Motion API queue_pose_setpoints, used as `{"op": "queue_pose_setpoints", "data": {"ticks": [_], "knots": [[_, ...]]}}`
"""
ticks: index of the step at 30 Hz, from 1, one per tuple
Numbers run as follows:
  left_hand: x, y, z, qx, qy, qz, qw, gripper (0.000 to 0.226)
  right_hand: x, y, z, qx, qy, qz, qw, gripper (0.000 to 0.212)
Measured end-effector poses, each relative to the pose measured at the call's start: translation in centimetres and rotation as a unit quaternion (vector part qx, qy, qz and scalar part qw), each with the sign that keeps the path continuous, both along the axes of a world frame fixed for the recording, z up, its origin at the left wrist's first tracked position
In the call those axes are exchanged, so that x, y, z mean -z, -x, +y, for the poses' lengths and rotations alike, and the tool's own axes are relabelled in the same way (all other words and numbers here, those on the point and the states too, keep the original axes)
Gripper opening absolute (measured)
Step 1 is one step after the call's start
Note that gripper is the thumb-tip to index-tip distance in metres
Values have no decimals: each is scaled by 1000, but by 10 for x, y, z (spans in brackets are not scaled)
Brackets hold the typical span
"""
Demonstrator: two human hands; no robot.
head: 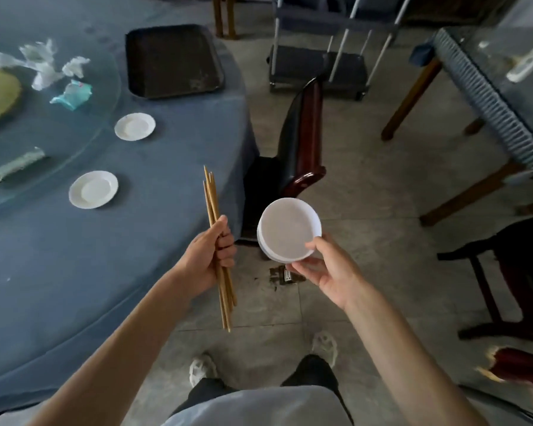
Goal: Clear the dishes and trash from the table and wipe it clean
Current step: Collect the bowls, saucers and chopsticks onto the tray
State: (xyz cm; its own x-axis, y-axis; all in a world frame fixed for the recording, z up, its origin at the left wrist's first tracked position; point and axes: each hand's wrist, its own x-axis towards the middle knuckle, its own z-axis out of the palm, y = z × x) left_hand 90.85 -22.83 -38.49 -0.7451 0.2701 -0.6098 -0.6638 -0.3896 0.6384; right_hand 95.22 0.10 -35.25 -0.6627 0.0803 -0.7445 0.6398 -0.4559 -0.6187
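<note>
My left hand [210,256] grips a bundle of several wooden chopsticks [211,198], held upright beside the table edge. My right hand [326,269] holds a stack of white bowls [286,230] over the floor, thumb on the rim. Two small white plates [135,126] [93,189] lie on the round table with the blue cloth [74,287]. A dark tray [173,61] sits at the table's far side. On the glass turntable [99,96] lie crumpled white tissues [43,64], a teal wrapper [73,95] and a green rolled towel [16,169].
A dark chair [299,142] stands against the table just ahead of my hands. A wheeled cart [317,69] is behind it. Another table [490,96] is at the right, with chairs [517,272] nearby. A dirty scrap [285,275] lies on the tiled floor.
</note>
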Motion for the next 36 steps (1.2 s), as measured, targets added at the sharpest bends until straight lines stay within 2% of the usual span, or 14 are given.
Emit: {"op": "queue_pose_setpoints", "data": {"ticks": [10,17,23,28,36], "knots": [[-26,56,238,13,-40,16,999,34,-19,32,253,11,-30,10,999,27],[-37,138,340,23,-6,58,998,34,-24,129,374,20,-44,5,999,20],[-20,263,407,-8,5,71,997,34,-11,267,428,-4,-43,3,999,20],[-16,375,448,-44,-3,42,998,34,-7,393,451,-16,-36,0,999,28],[-41,525,458,-110,-30,49,992,29,-24,572,460,-65,-12,-8,998,24]]}}
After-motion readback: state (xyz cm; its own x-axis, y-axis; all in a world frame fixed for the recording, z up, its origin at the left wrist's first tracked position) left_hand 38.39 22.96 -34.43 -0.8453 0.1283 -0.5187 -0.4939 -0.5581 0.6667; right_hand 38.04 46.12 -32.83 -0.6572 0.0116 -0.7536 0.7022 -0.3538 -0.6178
